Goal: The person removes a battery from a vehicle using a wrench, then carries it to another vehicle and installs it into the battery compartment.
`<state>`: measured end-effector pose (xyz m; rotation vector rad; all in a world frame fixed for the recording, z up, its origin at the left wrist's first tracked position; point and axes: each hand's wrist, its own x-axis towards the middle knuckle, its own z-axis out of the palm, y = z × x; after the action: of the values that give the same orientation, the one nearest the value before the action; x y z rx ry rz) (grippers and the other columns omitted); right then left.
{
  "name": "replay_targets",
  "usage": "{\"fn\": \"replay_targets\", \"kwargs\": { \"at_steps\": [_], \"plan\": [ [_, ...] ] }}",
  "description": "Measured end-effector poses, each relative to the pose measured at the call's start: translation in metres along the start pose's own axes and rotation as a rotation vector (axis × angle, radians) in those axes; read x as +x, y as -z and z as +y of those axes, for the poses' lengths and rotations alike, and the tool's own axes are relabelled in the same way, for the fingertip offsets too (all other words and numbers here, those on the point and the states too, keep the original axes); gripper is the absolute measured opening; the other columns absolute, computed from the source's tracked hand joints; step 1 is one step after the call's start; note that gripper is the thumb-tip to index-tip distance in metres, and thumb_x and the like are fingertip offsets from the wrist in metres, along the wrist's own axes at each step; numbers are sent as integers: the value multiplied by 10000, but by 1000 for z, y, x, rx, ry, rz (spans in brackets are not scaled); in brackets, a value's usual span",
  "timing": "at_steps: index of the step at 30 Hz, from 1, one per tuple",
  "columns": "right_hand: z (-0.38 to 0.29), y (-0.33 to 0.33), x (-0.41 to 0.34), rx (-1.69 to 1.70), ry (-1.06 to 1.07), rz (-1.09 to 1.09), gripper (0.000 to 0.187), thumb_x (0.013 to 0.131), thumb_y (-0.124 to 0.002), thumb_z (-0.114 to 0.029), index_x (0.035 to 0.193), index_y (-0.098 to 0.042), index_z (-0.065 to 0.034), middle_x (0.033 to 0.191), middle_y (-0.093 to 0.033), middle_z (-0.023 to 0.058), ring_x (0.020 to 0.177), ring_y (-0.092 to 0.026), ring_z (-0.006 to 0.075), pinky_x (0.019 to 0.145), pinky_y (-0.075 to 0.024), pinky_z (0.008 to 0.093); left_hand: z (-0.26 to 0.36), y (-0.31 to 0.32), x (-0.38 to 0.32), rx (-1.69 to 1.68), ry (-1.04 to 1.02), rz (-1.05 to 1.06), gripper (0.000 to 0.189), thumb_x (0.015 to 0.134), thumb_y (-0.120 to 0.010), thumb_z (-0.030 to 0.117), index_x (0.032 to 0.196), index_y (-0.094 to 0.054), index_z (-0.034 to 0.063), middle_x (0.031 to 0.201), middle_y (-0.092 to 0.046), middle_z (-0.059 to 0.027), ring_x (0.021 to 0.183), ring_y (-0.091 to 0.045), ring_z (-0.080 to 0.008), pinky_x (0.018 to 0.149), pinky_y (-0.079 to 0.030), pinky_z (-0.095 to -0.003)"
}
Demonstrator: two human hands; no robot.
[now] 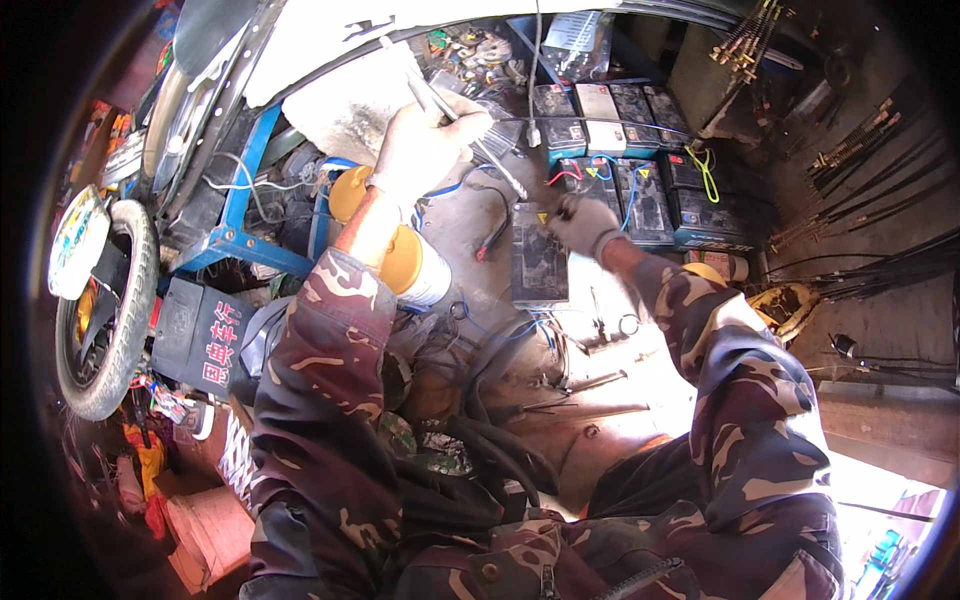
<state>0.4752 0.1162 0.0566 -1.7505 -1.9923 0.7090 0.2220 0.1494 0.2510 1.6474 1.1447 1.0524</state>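
Note:
My left hand (424, 146), in a light glove, is closed around a long metal tool (429, 96), whose thin shaft slants down to the right and ends in a small tip above the floor. My right hand (583, 225), also gloved, is over the upper right corner of a dark battery (540, 262) that stands on the floor. Its fingers are blurred and dark, so whether it holds anything does not show. Behind it stand more batteries (643, 199), some with red and blue wires on top. A tub with a yellow lid (402, 261) is beside my left forearm.
A blue metal frame (247, 247) and a tyre (135, 330) are on the left. Black cables (870, 277) hang at the right. Screwdrivers (596, 381) and other tools lie on the brightly lit floor near me, beside a black rubber tube (480, 375). A plug (534, 135) dangles from a cord.

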Motion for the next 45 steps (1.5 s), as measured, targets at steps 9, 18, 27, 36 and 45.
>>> {"fn": "replay_targets", "kwargs": {
  "at_steps": [9,18,27,36,45],
  "plan": [
    [7,-4,38,-363,2,-117,384,978,-554,-404,1216,-739,-166,1080,-752,209,1032,-708,433,910,-563,508,-8,23,-32,102,30,-118,217,1010,-689,237,1039,-744,29,805,-721,-28,744,-664,-97,686,-538,-276],
    [-6,-21,47,-435,-8,-231,445,908,-632,-387,1138,-761,-29,1159,-739,243,1109,-712,409,947,-565,503,-3,53,-59,-16,139,-124,255,1029,-673,227,1211,-724,56,888,-705,-14,732,-625,-75,646,-493,-230],
    [-54,-9,-37,-432,102,-414,408,936,-594,-385,1126,-739,-54,1011,-756,233,982,-728,432,874,-569,515,-10,51,-54,-3,122,-91,260,1004,-686,262,1073,-751,19,844,-732,-23,670,-647,-85,591,-508,-240],
    [-72,-18,-46,-454,170,-591,399,915,-600,-378,1190,-726,-118,1059,-759,208,1002,-730,408,892,-565,487,-9,51,-54,0,94,-126,237,1010,-686,241,1068,-760,23,873,-726,-5,753,-641,-66,628,-528,-239],
    [-32,-81,54,-923,151,-352,216,929,-662,-184,1092,-799,-151,1109,-793,87,1039,-760,303,808,-564,480,-6,65,-71,58,95,-123,228,1023,-673,227,1072,-744,16,850,-704,0,776,-632,-66,645,-522,-246]
  ]
}}
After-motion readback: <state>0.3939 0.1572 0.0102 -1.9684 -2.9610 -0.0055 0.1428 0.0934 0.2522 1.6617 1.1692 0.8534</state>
